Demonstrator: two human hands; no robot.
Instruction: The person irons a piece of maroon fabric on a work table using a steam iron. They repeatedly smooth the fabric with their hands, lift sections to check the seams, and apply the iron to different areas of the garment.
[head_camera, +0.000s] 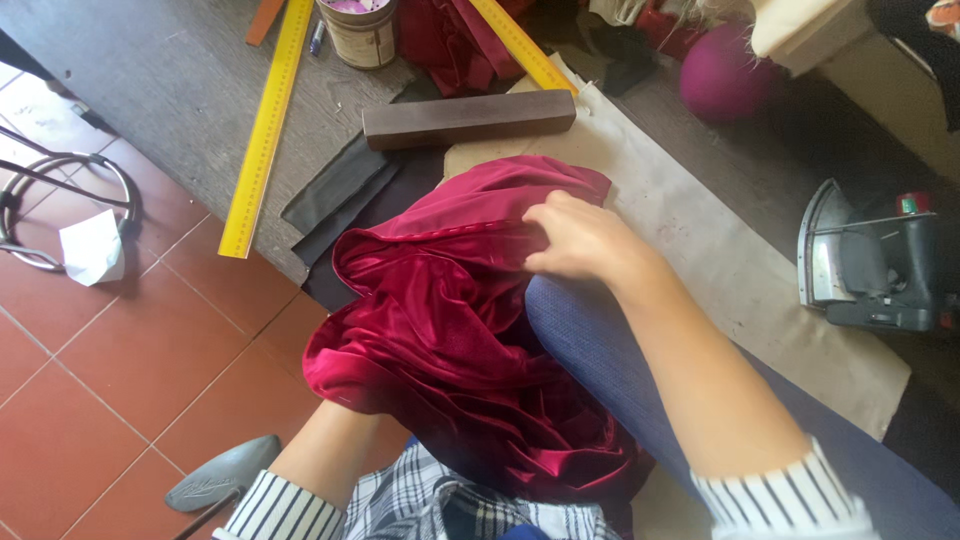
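Observation:
A dark red satin garment (440, 320) is bunched over the end of a blue padded sleeve board (590, 340) at the table's edge. My right hand (575, 240) rests on top of the cloth near a seam, with its fingers pinching a fold. My left hand is hidden under the hanging cloth; only its forearm (325, 450) and striped cuff show below.
A brown wooden block (468, 117), a long yellow ruler (268, 120), a second yellow ruler (520, 42) and a tin (360, 32) lie on the grey table. An iron (870, 260) stands at right on beige paper (700, 240). Red tile floor is at left.

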